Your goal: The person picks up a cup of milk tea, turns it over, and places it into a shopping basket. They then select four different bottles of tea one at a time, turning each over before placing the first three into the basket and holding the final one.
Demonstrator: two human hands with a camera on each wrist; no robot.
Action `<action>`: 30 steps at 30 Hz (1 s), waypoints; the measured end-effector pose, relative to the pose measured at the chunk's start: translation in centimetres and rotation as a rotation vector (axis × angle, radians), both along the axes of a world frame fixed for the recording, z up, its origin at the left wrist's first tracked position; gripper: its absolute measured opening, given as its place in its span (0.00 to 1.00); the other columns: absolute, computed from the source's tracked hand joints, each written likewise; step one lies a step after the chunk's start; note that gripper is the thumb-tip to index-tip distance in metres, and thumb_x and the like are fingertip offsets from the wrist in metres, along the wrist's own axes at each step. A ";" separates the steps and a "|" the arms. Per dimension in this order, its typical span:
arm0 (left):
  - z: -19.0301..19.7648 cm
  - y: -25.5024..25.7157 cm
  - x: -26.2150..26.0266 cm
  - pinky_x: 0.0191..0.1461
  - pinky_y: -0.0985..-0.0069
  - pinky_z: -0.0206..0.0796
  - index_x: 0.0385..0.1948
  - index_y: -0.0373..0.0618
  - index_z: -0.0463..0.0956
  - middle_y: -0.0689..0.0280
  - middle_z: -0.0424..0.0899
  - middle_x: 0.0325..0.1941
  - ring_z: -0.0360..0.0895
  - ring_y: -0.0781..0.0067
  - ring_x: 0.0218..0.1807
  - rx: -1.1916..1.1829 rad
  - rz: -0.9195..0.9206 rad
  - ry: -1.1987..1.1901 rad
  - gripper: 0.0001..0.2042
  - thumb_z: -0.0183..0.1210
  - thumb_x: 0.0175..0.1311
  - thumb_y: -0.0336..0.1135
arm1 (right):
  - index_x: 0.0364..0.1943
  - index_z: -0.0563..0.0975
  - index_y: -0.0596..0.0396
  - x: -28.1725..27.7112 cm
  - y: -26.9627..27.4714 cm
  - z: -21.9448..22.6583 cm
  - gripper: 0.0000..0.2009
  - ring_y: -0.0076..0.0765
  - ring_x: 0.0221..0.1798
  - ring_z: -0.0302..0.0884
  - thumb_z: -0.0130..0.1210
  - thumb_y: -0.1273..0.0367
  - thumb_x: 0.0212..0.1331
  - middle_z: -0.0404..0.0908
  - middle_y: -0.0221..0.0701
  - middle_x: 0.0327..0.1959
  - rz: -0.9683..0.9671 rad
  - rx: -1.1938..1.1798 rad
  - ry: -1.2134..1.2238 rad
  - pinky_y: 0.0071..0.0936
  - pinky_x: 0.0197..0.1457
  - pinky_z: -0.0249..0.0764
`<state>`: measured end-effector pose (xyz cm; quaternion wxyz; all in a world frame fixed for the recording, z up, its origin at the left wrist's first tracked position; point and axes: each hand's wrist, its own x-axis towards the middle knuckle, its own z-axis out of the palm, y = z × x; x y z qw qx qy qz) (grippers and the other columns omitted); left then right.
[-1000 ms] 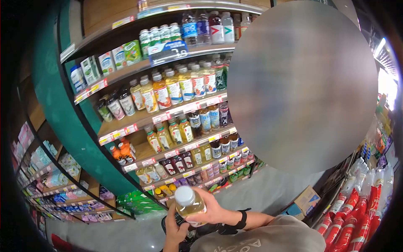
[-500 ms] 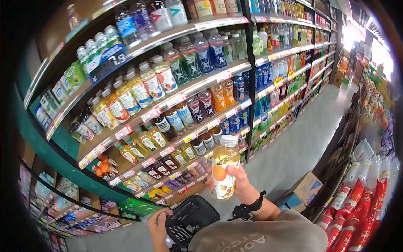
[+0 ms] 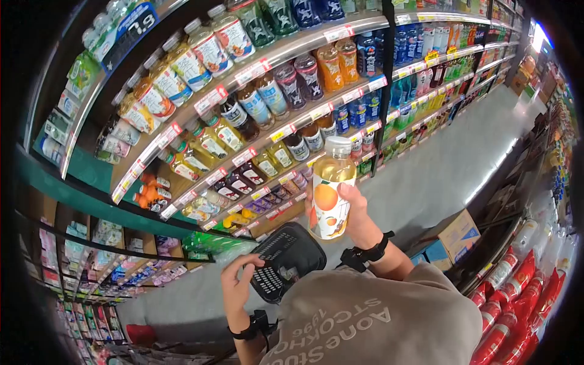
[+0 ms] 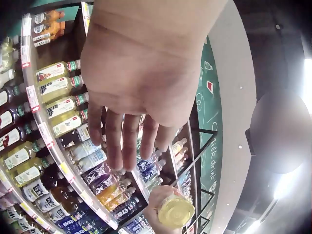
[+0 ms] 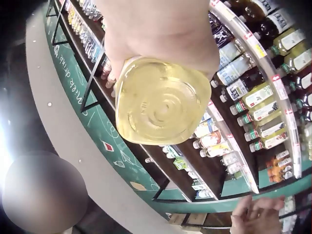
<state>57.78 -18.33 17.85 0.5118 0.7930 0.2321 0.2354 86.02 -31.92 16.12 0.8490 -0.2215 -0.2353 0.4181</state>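
My right hand (image 3: 359,213) grips a clear bottle (image 3: 331,198) of pale yellow drink, upright, its label showing orange fruit and its white cap on. The right wrist view shows the bottle's base (image 5: 163,105) below the right hand (image 5: 161,29). In the head view my left hand (image 3: 238,283) is raised beside a black perforated basket-like object (image 3: 289,258), fingers loosely bent and holding nothing; whether it touches that object I cannot tell. The left wrist view shows the left hand (image 4: 141,83) with fingers extended, the bottle's base (image 4: 175,212) beyond it.
Shelves of bottled drinks (image 3: 243,109) stand ahead and to the left. An aisle floor (image 3: 420,164) runs away to the upper right. Cardboard boxes (image 3: 456,237) stand on the right near red-wrapped packages (image 3: 511,280). Lower left are shelves with packets (image 3: 109,234).
The left hand let go of the bottle, which the right hand turned label-outward and moved right. The left hand then rose slightly beside the black object. The head view swung right and downward.
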 end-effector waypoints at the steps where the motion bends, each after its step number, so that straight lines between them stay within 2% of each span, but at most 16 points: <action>1: -0.1 0.3 -0.7 0.55 0.68 0.70 0.48 0.34 0.80 0.58 0.87 0.40 0.83 0.66 0.44 -0.001 0.024 -0.001 0.11 0.57 0.72 0.32 | 0.47 0.74 0.64 -0.8 0.5 -0.3 0.32 0.45 0.29 0.84 0.56 0.44 0.57 0.81 0.42 0.34 -0.011 -0.011 -0.001 0.37 0.29 0.82; 3: 0.3 0.6 -2.2 0.56 0.68 0.70 0.48 0.34 0.80 0.57 0.87 0.40 0.82 0.66 0.45 -0.014 0.019 -0.017 0.12 0.57 0.72 0.33 | 0.48 0.74 0.64 -2.4 1.4 -0.6 0.31 0.45 0.30 0.85 0.58 0.46 0.56 0.81 0.42 0.32 0.024 -0.027 0.002 0.38 0.29 0.83; 6: 0.9 1.3 -5.2 0.56 0.67 0.70 0.49 0.33 0.80 0.56 0.86 0.41 0.82 0.64 0.46 -0.024 0.000 -0.057 0.15 0.58 0.71 0.36 | 0.52 0.73 0.62 -5.0 3.0 -0.4 0.31 0.44 0.31 0.85 0.59 0.48 0.56 0.82 0.43 0.34 0.084 -0.135 -0.027 0.39 0.29 0.83; 8: 1.0 1.8 -7.2 0.57 0.67 0.70 0.49 0.32 0.80 0.56 0.86 0.42 0.82 0.63 0.46 -0.021 0.001 -0.092 0.16 0.59 0.70 0.37 | 0.56 0.71 0.60 -7.0 4.3 0.5 0.31 0.44 0.33 0.86 0.61 0.51 0.56 0.82 0.44 0.36 0.164 -0.081 -0.020 0.38 0.33 0.85; 12: 1.2 2.2 -10.4 0.55 0.70 0.72 0.48 0.34 0.81 0.57 0.87 0.40 0.84 0.65 0.45 -0.026 0.039 -0.124 0.13 0.61 0.65 0.31 | 0.57 0.71 0.59 -10.7 6.0 0.6 0.30 0.44 0.36 0.86 0.63 0.53 0.57 0.83 0.44 0.39 0.235 -0.091 -0.074 0.37 0.35 0.85; 14: 0.3 3.0 -12.3 0.56 0.69 0.73 0.52 0.34 0.79 0.57 0.86 0.47 0.83 0.64 0.49 -0.018 0.003 -0.121 0.17 0.61 0.64 0.31 | 0.58 0.71 0.59 -12.1 6.8 1.0 0.28 0.43 0.36 0.86 0.63 0.57 0.59 0.83 0.44 0.40 0.275 -0.100 -0.105 0.36 0.36 0.85; 17: -0.1 3.1 -12.9 0.59 0.67 0.73 0.61 0.36 0.72 0.57 0.81 0.58 0.81 0.63 0.55 -0.122 0.013 -0.212 0.26 0.64 0.61 0.32 | 0.60 0.71 0.58 -14.9 8.7 1.8 0.23 0.33 0.40 0.85 0.64 0.67 0.63 0.84 0.36 0.43 0.251 -0.283 -0.182 0.28 0.40 0.82; 18: -0.2 2.7 -12.9 0.60 0.66 0.73 0.65 0.37 0.68 0.57 0.79 0.62 0.80 0.62 0.57 -0.179 0.029 -0.252 0.29 0.66 0.60 0.32 | 0.64 0.68 0.57 -16.6 9.9 2.3 0.27 0.27 0.44 0.83 0.65 0.71 0.62 0.83 0.31 0.45 0.181 -0.363 -0.227 0.24 0.46 0.79; 20: -0.3 1.7 -12.6 0.62 0.66 0.73 0.69 0.39 0.62 0.58 0.74 0.66 0.78 0.62 0.60 -0.188 0.068 -0.204 0.36 0.69 0.57 0.30 | 0.70 0.63 0.56 -19.5 11.4 2.3 0.32 0.26 0.55 0.78 0.65 0.71 0.63 0.79 0.33 0.54 0.250 -0.329 -0.330 0.26 0.57 0.75; 21: -0.4 1.4 -12.6 0.62 0.66 0.73 0.71 0.40 0.59 0.58 0.72 0.68 0.77 0.62 0.62 -0.192 0.096 -0.177 0.39 0.70 0.56 0.29 | 0.74 0.58 0.56 -21.0 12.2 2.0 0.36 0.29 0.65 0.71 0.64 0.71 0.64 0.74 0.36 0.62 0.268 -0.294 -0.351 0.29 0.65 0.68; 22: -1.0 1.5 -12.7 0.62 0.66 0.73 0.70 0.40 0.59 0.58 0.73 0.66 0.77 0.64 0.61 -0.265 0.177 -0.227 0.39 0.71 0.56 0.28 | 0.76 0.55 0.54 -22.4 12.6 2.1 0.38 0.30 0.71 0.63 0.63 0.71 0.66 0.68 0.40 0.69 0.282 -0.260 -0.461 0.31 0.70 0.63; 24: -3.1 2.0 -13.1 0.61 0.67 0.73 0.70 0.41 0.59 0.59 0.76 0.63 0.78 0.66 0.60 -0.427 0.328 -0.322 0.40 0.72 0.55 0.26 | 0.76 0.56 0.52 -24.5 13.1 1.7 0.37 0.30 0.70 0.64 0.62 0.71 0.65 0.67 0.39 0.70 0.359 -0.243 -0.468 0.32 0.68 0.65; 25: -3.6 2.1 -13.6 0.59 0.71 0.74 0.67 0.40 0.63 0.61 0.78 0.59 0.78 0.70 0.58 -0.419 0.372 -0.287 0.35 0.72 0.56 0.26 | 0.75 0.57 0.52 -25.3 13.1 1.7 0.36 0.31 0.69 0.65 0.62 0.72 0.65 0.67 0.39 0.71 0.381 -0.230 -0.559 0.33 0.67 0.66; 27: -3.8 2.1 -14.7 0.58 0.72 0.74 0.65 0.40 0.65 0.62 0.79 0.58 0.79 0.72 0.57 -0.506 0.368 -0.341 0.34 0.72 0.56 0.26 | 0.75 0.59 0.51 -26.2 13.9 2.4 0.36 0.31 0.68 0.67 0.63 0.72 0.64 0.66 0.38 0.72 0.405 -0.190 -0.749 0.33 0.65 0.68; 30: -3.7 1.9 -15.9 0.56 0.74 0.74 0.62 0.39 0.68 0.64 0.81 0.55 0.80 0.75 0.54 -0.552 0.359 -0.387 0.32 0.72 0.56 0.27 | 0.75 0.59 0.50 -26.9 14.3 2.7 0.36 0.30 0.68 0.70 0.62 0.76 0.63 0.69 0.35 0.70 0.397 -0.189 -0.847 0.32 0.68 0.66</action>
